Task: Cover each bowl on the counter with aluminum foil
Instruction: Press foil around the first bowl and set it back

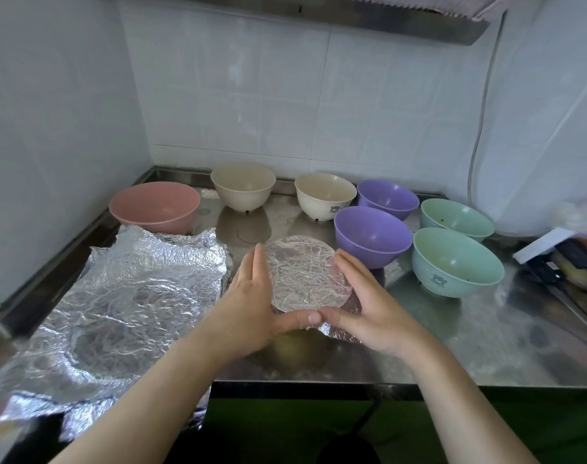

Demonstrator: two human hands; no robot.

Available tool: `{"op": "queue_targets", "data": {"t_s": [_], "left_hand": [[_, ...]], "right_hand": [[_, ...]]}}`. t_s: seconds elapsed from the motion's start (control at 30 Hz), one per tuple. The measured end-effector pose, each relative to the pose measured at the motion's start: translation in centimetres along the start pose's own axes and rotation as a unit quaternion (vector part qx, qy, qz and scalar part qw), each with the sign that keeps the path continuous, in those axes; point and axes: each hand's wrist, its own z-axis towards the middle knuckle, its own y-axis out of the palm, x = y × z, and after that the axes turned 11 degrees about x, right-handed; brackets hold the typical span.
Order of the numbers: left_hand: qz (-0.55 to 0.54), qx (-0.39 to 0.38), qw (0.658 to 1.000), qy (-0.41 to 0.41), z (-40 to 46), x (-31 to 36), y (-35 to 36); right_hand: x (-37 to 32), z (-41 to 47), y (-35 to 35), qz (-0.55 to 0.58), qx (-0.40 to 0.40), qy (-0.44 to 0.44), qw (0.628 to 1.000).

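Both hands' grip (pixel 313 318) cupping foil-covered bowl (pixel 307 272)

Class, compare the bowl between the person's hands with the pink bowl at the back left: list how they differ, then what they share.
The bowl between the hands has crinkled foil stretched over its mouth; the pink bowl is uncovered, its inside showing. The left hand and right hand press against the foil-covered bowl's sides; nothing touches the pink bowl. The covered bowl sits nearer the counter's front edge; the pink bowl sits back by the wall. Both stand upright on the steel counter.
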Motion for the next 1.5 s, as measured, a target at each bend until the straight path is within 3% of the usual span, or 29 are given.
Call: {"op": "queue_targets", "data": {"t_s": [0.43,0.77,1.07,1.23,1.5], "left_hand": [[0.053,-0.020,0.998,0.007,0.3,0.0,-0.2],[0.015,-0.003,1.000,0.006,0.3,-0.7,-0.5],[0.040,0.033,0.999,-0.001,0.1,-1.0,-1.0],[-0.016,0.001,1.000,-0.022,-0.8,-0.5,-1.2],[-0.006,0.077,0.996,-0.047,-0.2,0.8,1.3]], "right_hand": [[0.1,-0.4,1.5,0.001,0.082,-0.006,0.997],[-0.2,-0.9,2.0,-0.045,0.136,-0.023,0.989],[-0.1,-1.8,1.9,-0.007,0.140,-0.035,0.989],[0.0,-0.8,1.5,0.018,0.189,-0.030,0.981],[0.3,-0.3,1.6,0.019,0.175,-0.032,0.984]]}}
